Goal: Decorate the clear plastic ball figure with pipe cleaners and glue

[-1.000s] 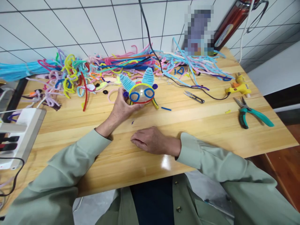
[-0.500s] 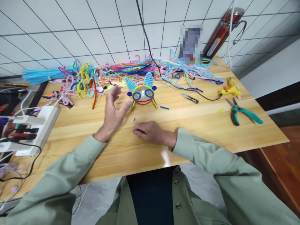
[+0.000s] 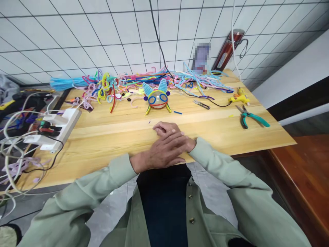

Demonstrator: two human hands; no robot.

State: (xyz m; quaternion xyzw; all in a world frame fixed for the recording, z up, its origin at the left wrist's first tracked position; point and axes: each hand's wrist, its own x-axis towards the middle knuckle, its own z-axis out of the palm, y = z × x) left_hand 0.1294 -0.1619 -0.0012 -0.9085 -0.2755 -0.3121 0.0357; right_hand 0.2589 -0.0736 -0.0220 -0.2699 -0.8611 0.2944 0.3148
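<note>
My left hand (image 3: 161, 152) lies flat on top of my right hand (image 3: 167, 129) at the near edge of the wooden table (image 3: 108, 133). Both hands hold nothing and their fingers are stretched out. Beyond them, untouched, stands a pipe-cleaner figure (image 3: 157, 97) with a clear round body, blue ring eyes, two light-blue cone ears and yellow legs. A short blue scrap (image 3: 177, 112) lies just right of it.
A heap of coloured pipe cleaners (image 3: 123, 82) runs along the back by the tiled wall. Small snips (image 3: 202, 104), a yellow glue gun (image 3: 238, 98) and teal pliers (image 3: 250, 116) lie at the right. A white power strip (image 3: 58, 128) with cables sits at the left edge.
My left hand let go of the figure, drew back and settled on top of my right hand. The view has pulled back from the table.
</note>
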